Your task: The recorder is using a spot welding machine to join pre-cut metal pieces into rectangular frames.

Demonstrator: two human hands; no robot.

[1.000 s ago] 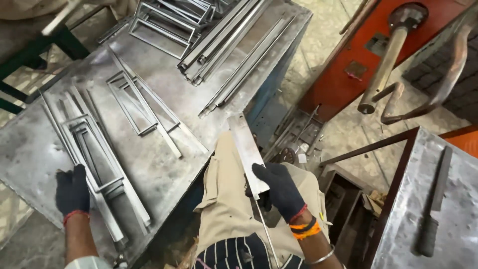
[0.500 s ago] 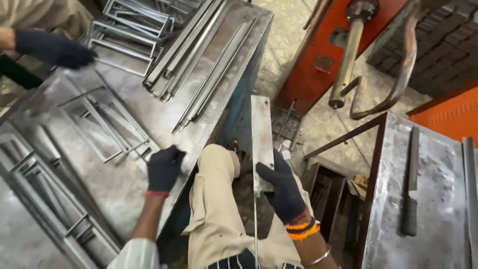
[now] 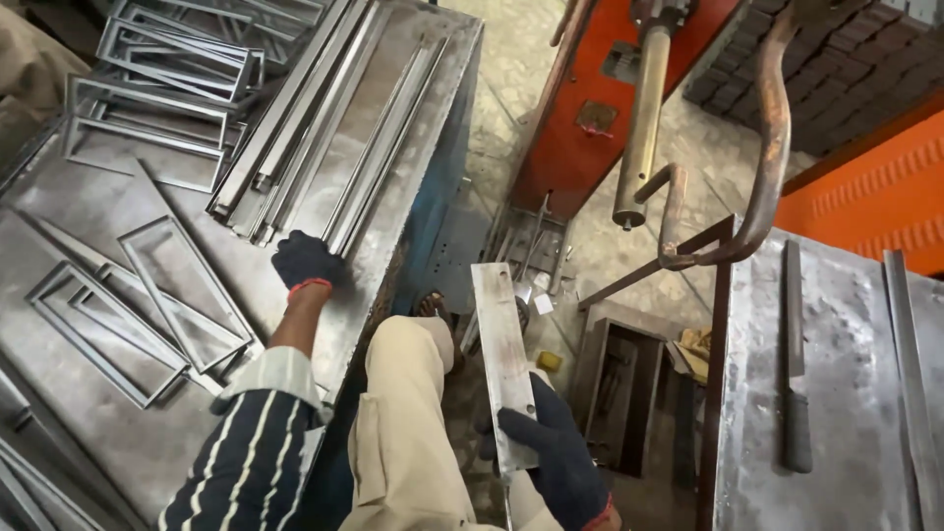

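Note:
My right hand (image 3: pixel 553 456), in a dark glove, grips a flat steel strip (image 3: pixel 501 346) that points away from me over my knee. My left hand (image 3: pixel 308 261), also gloved, reaches onto the steel table (image 3: pixel 88 206) and rests on the near end of a bundle of long metal channels (image 3: pixel 324 147). Whether its fingers have closed round a channel I cannot tell. Welded rectangular steel frames (image 3: pixel 177 295) lie flat just left of that hand.
More frames (image 3: pixel 167 79) are stacked at the table's far left. An orange machine (image 3: pixel 600 108) with a brass rod (image 3: pixel 641 118) and a curved rusty pipe (image 3: pixel 767 167) stands ahead. To the right is a second steel bench (image 3: pixel 846 393) bearing a long file (image 3: pixel 795 364).
My left hand has moved from the table edge up and away to the bundle of channels. The right hand keeps the strip, now lower in view. Another person's gloved hand has left view.

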